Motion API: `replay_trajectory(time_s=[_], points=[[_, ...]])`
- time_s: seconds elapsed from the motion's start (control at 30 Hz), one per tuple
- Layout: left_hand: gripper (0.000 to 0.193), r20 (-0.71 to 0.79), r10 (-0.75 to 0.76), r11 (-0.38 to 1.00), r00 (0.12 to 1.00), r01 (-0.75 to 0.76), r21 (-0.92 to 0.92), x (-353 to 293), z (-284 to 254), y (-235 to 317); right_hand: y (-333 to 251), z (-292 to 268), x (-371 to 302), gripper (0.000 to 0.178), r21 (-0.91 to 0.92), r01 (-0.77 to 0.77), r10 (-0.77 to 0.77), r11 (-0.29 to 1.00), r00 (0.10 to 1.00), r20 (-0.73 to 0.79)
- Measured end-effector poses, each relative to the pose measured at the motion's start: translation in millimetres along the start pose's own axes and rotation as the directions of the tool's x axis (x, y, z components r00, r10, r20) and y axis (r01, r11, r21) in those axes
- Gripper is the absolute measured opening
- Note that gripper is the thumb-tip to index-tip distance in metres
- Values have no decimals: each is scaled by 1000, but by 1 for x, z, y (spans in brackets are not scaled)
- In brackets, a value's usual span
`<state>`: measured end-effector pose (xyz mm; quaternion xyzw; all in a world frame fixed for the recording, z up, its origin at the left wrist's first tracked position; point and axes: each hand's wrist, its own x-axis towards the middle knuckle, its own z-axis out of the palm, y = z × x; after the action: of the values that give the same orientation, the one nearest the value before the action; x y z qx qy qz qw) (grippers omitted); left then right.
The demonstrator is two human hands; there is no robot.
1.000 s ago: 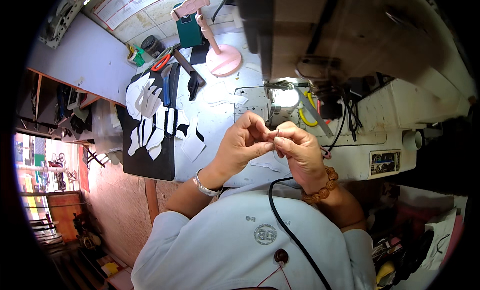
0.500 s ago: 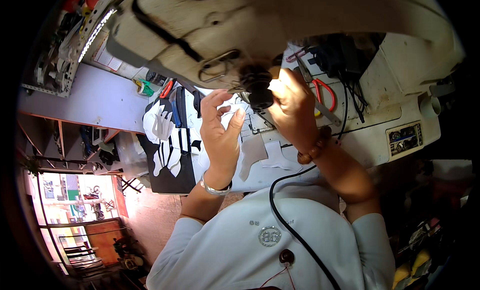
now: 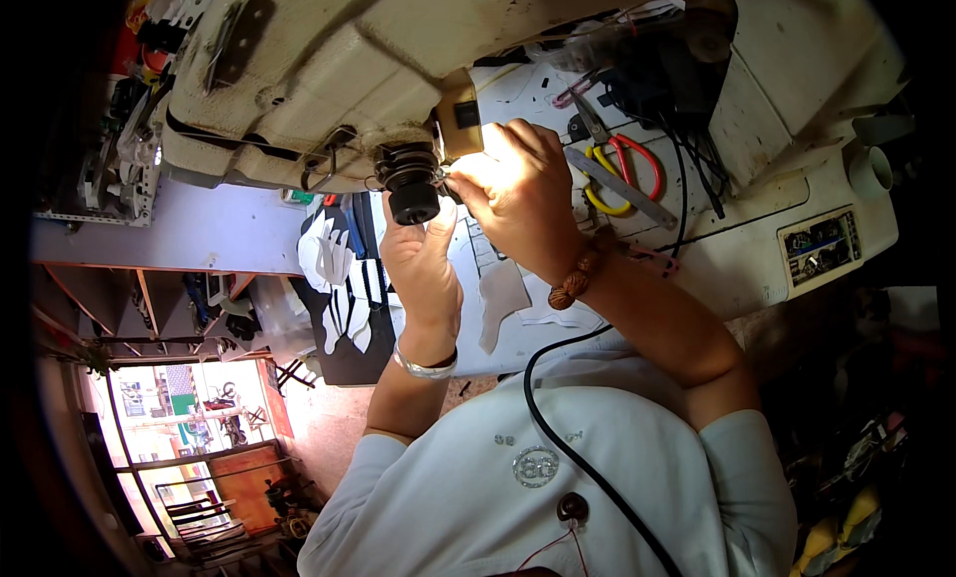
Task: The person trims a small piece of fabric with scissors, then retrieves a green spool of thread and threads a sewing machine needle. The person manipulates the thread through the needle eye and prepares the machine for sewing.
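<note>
Cream sewing machine (image 3: 309,79), black knob (image 3: 414,205); red-and-yellow scissors handles (image 3: 654,165); brown beaded bracelet (image 3: 571,286), silver bangle (image 3: 426,369), whitish shirt (image 3: 448,487).

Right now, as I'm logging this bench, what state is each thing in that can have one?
Right hand: fingers bent beside the black knob; grip unclear
Left hand: raised, fingertips partly hidden; grip unclear
Scissors: unheld, handle loops apart
White cut pieces: loose, overlapping
Grey piece: unheld, lying flat
Black cable: slack, curved
Silver bracelet: worn

Rough machine casing (image 3: 309,94), shiny bangle (image 3: 425,369)
</note>
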<state>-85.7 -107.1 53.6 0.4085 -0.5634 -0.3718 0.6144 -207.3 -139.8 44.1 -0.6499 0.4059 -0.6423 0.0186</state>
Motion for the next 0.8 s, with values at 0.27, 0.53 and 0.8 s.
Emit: replay_trajectory(time_s=[0.27,0.53,0.8], points=[[23,30,167,922,986,-167,349,5,-2,-3,6,6,-2,8,68,-10,11,998,1000,-5],[30,115,241,725,964,-257,639,16,-9,-9,8,-3,18,19,342,-206,159,917,974,162],[14,26,276,772,961,-238,589,26,-5,1,25,-3,6,37,460,-221,183,860,975,127]])
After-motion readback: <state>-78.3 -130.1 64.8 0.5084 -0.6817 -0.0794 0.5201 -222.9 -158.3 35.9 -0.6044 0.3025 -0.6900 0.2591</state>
